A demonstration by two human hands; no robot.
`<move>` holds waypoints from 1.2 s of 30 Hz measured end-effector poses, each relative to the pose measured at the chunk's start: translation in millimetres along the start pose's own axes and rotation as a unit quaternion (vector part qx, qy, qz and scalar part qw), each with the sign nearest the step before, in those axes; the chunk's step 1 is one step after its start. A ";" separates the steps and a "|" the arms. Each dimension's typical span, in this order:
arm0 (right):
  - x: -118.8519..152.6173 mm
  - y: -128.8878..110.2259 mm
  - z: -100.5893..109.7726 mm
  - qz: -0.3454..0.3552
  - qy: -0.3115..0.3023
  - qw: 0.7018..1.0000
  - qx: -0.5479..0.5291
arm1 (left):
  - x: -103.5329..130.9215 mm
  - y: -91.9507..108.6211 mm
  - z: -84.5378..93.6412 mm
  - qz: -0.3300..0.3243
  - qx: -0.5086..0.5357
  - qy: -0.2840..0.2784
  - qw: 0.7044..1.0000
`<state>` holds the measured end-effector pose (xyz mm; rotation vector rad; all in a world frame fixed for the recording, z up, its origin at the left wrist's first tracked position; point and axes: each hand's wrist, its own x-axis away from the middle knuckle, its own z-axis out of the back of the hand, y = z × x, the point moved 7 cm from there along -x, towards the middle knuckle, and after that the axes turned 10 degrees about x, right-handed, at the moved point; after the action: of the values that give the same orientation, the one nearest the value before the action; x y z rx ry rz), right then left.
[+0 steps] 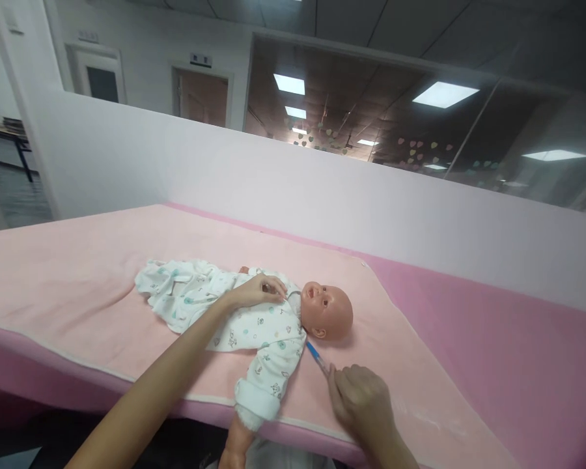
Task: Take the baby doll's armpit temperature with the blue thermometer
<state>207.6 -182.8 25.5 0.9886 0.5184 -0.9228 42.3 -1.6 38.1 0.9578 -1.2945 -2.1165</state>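
Observation:
A bald baby doll (329, 312) lies on its back with its head to the right, dressed in a white printed gown (254, 329). Across its chest reaches my left hand (260, 291), thumb and fingertips pinched at the gown's front edge near the collar. My right hand (364, 397) is closed around a slim stick with a blue end (316, 356), which looks like a thermometer. Its blue end points at the doll's near shoulder, just below the head. The doll's near arm (237, 443) hangs over the front edge, its sleeve cuff turned back.
A pale pink blanket (92, 260) with a white border lies under the doll, over a brighter pink padded surface (473, 326). Behind it runs a low white wall (322, 195) topped by a glass window (371, 111). A dark table (4, 133) stands at the far left.

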 end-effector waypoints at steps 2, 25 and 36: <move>4.0 -8.6 -12.3 0.016 -0.068 0.997 -0.027 | 0.9 1.9 -1.7 0.002 0.018 -0.020 1.000; -48.0 -6.1 -28.2 -0.098 -0.115 0.981 -0.124 | -2.2 -6.8 2.1 0.035 0.070 0.017 0.997; -122.5 -36.5 -105.1 -0.213 -0.002 0.907 -0.363 | -2.1 0.5 0.0 0.003 0.124 0.001 0.992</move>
<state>114.4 -47.9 48.1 0.1897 1.0098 -0.9980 43.7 -0.3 39.2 1.0532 -1.5851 -1.9815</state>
